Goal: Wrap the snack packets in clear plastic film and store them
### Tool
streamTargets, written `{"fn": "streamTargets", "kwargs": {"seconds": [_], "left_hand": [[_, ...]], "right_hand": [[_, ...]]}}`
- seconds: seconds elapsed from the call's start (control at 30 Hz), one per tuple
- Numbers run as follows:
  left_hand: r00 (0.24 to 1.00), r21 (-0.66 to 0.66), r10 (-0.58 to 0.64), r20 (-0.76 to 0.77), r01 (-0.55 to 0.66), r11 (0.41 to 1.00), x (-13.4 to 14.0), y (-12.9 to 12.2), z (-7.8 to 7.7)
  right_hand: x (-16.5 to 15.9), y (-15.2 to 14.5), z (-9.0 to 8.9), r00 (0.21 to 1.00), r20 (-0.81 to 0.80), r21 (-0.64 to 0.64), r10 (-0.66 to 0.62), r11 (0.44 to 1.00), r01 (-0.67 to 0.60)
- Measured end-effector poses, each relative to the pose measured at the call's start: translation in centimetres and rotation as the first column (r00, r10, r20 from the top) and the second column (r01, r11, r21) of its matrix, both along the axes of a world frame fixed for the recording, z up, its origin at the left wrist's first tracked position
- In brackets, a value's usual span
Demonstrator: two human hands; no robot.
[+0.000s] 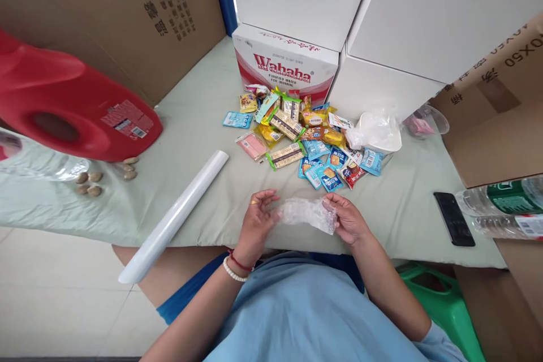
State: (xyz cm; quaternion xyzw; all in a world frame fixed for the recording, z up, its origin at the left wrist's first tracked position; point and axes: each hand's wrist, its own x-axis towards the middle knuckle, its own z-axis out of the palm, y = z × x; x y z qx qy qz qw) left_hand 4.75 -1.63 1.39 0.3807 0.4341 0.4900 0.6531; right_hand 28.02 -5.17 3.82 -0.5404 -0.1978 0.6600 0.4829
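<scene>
A clear bag (307, 214), thin, crinkled and glossy, lies stretched between the two hands, above the near edge of the table. The right hand (348, 222) clamps its right end between thumb and fingers. The left hand (255, 225) curls at its other end with the fingers partly spread; I cannot tell whether they pinch the film or only touch it. The hands are apart, joined only by the bag.

Under them runs a pale green cloth (403, 203), soft and lightly creased. Just beyond lies a loose heap of snacks (292, 124): flat, shiny packets in blue, yellow and red, and oblong bars with a grainy look through clear wrap. A smooth white dish (392, 140) with rounded corners stands at the heap's right, crumpled clear plastic (363, 131) on it. Behind the heap is a boxy red and white carton (288, 65).

To the left, a slim, smooth white roll (176, 215) slants over the table edge. Farther left, brown oval lumps (93, 177) sit near a bulky, glossy red jug (80, 99). At the right lie a flat black phone (453, 218) and ribbed clear bottles (504, 209).
</scene>
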Motion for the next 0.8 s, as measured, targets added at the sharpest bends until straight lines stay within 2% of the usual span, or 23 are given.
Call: {"fn": "streamTargets", "kwargs": {"seconds": [0.1, 0.17, 0.27, 0.33, 0.4, 0.47, 0.53, 0.6, 0.67, 0.8], "left_hand": [[0.977, 0.138, -0.180, -0.119, 0.195, 0.971, 0.5, -0.3, 0.4], [0.946, 0.110, -0.272, -0.178, 0.293, 0.950, 0.9, -0.2, 0.6], [0.952, 0.044, -0.212, -0.222, 0.227, 0.973, 1.4, 0.0, 0.6], [0.960, 0.060, -0.150, -0.238, 0.169, 0.984, 1.8, 0.1, 0.7], [0.957, 0.115, -0.150, -0.250, 0.183, 0.976, 2.2, 0.0, 1.0], [0.952, 0.173, -0.180, -0.249, 0.227, 0.959, 2.6, -0.2, 1.5], [0.949, 0.217, -0.207, -0.238, 0.260, 0.941, 2.9, -0.3, 2.0], [0.949, 0.241, -0.210, -0.234, 0.266, 0.933, 2.9, -0.4, 2.3], [0.950, 0.237, -0.201, -0.239, 0.258, 0.937, 2.6, -0.2, 2.3], [0.932, 0.187, -0.187, -0.309, 0.253, 0.949, 1.2, 0.4, 1.6]], "right_hand": [[0.2, -0.5, -0.2, 0.998, 0.014, 0.007, 0.061, 0.998, -0.061], [0.5, -0.8, -0.5, 0.994, 0.058, 0.036, 0.094, 0.995, -0.096], [1.6, -1.0, -0.9, 0.951, 0.297, 0.109, 0.085, 0.987, -0.122], [2.2, -1.2, -0.7, 0.848, 0.529, 0.208, -0.025, 0.973, -0.101], [2.3, -1.3, 0.0, 0.743, 0.656, 0.334, -0.129, 0.933, -0.132], [1.9, -1.3, 0.8, 0.708, 0.698, 0.401, -0.106, 0.877, -0.264], [1.2, -0.9, 1.4, 0.680, 0.733, 0.393, 0.010, 0.810, -0.435], [0.6, -0.4, 1.5, 0.635, 0.769, 0.370, 0.073, 0.759, -0.535], [0.4, 0.0, 1.4, 0.629, 0.774, 0.380, 0.068, 0.745, -0.548], [1.6, -0.5, 1.4, 0.690, 0.720, 0.481, -0.075, 0.771, -0.418]]}}
